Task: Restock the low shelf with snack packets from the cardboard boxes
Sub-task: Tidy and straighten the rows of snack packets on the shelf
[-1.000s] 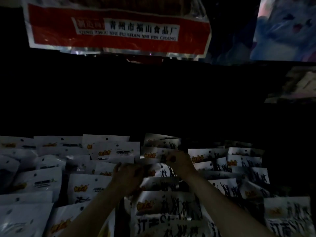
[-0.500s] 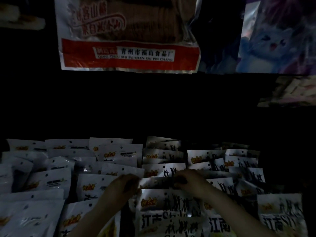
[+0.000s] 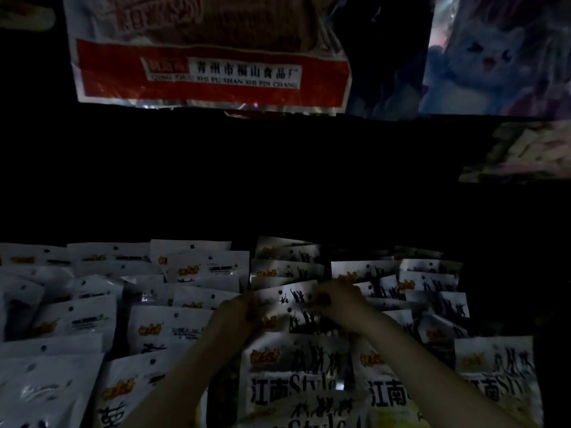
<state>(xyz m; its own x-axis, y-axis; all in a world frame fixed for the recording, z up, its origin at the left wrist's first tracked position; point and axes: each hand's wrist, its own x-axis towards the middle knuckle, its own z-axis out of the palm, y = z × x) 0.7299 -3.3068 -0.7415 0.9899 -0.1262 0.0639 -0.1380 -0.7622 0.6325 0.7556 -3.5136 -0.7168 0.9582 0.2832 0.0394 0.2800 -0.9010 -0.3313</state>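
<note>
Rows of white snack packets fill the dim low shelf, standing on edge one behind another. My left hand (image 3: 236,313) and my right hand (image 3: 338,299) both pinch the top edge of one white packet with black dancing figures (image 3: 293,296) in the middle row. Another such packet (image 3: 298,362) with large black lettering stands closest to me, between my forearms. Plainer white packets with orange logos (image 3: 168,330) fill the rows to the left. No cardboard box is in view.
A big red-and-white bag of brown snacks (image 3: 213,72) hangs above the shelf at the upper left. A bluish package with a cartoon cat (image 3: 494,57) sits at the upper right. The back of the shelf is black and unreadable.
Both hands dropped nearer to me half a second ago, then moved back up and away along the middle row. The view tilted upward, showing more of the hanging red bag.
</note>
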